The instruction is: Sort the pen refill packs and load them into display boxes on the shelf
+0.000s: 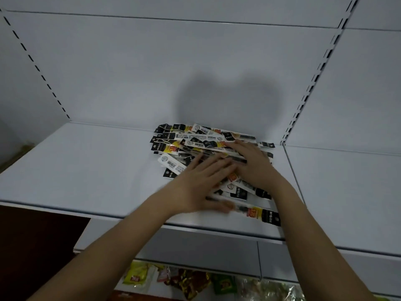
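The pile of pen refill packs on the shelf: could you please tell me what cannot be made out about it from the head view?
- The print on the pen refill packs is too small and dim to read.
- Packs under the left hand and right hand are hidden, so no count.
- The left hand's fingers are motion-blurred; any grip is unclear.
- No display boxes are in view.
- Snack packets on the lower shelf are cut off by the bottom edge.
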`<state>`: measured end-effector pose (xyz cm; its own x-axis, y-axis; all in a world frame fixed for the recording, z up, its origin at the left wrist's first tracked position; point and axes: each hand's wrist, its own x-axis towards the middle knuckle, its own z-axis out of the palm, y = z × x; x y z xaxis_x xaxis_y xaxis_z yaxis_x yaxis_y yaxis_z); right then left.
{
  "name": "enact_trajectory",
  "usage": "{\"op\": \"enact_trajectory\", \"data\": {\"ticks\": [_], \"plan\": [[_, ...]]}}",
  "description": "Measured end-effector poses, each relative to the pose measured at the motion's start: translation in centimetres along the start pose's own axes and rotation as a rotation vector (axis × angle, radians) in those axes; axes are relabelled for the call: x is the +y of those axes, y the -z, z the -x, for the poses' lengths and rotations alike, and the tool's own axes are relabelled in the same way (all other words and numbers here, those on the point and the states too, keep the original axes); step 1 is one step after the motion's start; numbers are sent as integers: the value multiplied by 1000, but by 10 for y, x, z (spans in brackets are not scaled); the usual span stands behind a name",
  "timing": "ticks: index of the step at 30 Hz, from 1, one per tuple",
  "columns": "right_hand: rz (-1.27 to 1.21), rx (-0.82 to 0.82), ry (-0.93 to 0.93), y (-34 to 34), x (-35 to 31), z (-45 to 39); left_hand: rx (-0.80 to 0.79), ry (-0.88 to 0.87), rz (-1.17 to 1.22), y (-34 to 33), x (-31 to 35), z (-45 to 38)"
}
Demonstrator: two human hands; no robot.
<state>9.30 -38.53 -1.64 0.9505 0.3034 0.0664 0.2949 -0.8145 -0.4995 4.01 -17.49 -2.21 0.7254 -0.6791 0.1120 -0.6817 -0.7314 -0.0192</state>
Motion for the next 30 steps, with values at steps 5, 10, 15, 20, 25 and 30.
{"op": "enact_trajectory", "data": {"ticks": [5,10,15,20,25,30], "plan": [[-155,104,61,-4,-13,-15,243,126,-105,-16,-39,-18],[74,30,21,13,-18,11,165,404,-86,-12,-54,-29],[-32,61,-28,-4,0,9,150,477,-6,-11,-56,-40],[49,231,-114,-8,1,14,412,614,62,0,-63,-16],[-533,578,-379,-7,-1,14,343,1095,426,2,-64,-5],[-481,438,-420,-22,-25,-7,328,1012,370,-10,-45,-25]]}}
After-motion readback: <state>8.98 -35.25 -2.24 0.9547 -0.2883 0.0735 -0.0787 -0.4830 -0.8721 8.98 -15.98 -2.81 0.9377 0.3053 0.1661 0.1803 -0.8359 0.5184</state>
